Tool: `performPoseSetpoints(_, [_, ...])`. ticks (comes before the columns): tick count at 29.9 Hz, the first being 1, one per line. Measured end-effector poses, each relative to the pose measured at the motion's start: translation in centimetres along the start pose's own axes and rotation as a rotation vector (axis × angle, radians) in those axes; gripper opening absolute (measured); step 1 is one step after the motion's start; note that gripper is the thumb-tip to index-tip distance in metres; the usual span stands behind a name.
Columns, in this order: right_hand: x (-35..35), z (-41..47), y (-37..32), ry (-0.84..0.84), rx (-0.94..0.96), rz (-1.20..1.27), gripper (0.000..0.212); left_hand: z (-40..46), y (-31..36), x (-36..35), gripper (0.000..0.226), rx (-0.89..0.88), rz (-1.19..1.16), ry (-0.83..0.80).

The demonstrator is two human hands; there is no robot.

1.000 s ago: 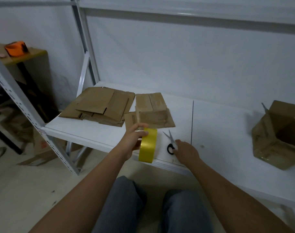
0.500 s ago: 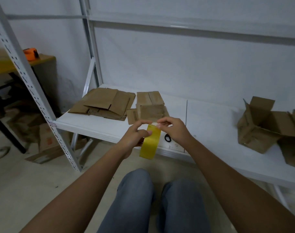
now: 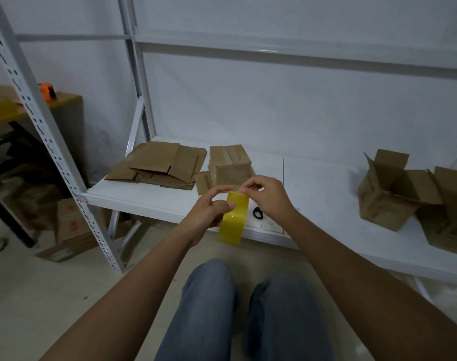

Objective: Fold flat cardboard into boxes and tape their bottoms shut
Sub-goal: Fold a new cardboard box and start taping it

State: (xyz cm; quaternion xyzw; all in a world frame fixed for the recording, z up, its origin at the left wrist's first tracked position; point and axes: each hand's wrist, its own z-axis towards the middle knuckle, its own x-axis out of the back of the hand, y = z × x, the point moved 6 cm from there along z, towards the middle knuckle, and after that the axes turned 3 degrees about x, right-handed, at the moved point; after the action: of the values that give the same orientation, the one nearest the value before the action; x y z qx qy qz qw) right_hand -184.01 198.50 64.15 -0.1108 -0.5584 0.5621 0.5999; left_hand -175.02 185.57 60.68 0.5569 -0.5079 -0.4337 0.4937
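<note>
Left hand (image 3: pixel 209 212) grips the yellow tape roll (image 3: pixel 233 217), fingers curled round its rim, holding it on edge just off the front of the white shelf (image 3: pixel 326 204); right hand (image 3: pixel 263 194) pinches at the top of the roll with thumb and forefinger. Flat cardboard stack (image 3: pixel 159 169) lies at the shelf's left end, a folded box (image 3: pixel 230 164) just right of it. Scissors (image 3: pixel 258 213) lie under the right wrist; two open boxes (image 3: pixel 394 194) stand far right.
</note>
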Motion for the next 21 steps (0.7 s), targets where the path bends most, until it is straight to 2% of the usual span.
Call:
performPoseSetpoints(4, [-0.2, 0.3, -0.5, 0.028, 0.092, -0.153, 0.004, 0.4, 0.0, 0.0, 0.048, 0.033, -0.042, -0.016])
performPoseSetpoints(6, [-0.3, 0.2, -0.5, 0.029, 0.126, -0.242, 0.005, 0.7, 0.0, 0.1, 0.049, 0.036, -0.036, 0.014])
performPoseSetpoints(9, [-0.1, -0.1, -0.4, 0.039, 0.154, -0.285, 0.007, 1.4, -0.2, 0.1, 0.052, 0.039, -0.011, 0.074])
performPoseSetpoints(14, [0.2, -0.6, -3.4, 0.07, 0.369, -0.356, 0.01, 2.0, -0.5, 0.7, 0.065, 0.063, -0.106, 0.238])
performPoseSetpoints(16, [0.4, -0.4, -3.0, 0.105, 0.294, -0.308, 0.01, 2.0, -0.6, 0.7, 0.065, 0.054, -0.159, 0.286])
performPoseSetpoints(19, [0.9, 0.1, -1.2, 0.209, 0.03, -0.145, 0.016, 2.1, -0.8, -0.1, 0.07, 0.028, -0.19, 0.324])
performPoseSetpoints(21, [0.9, 0.5, -0.5, 0.227, -0.106, -0.157, 0.021, 2.3, -0.8, -0.7, 0.071, 0.011, -0.208, 0.348])
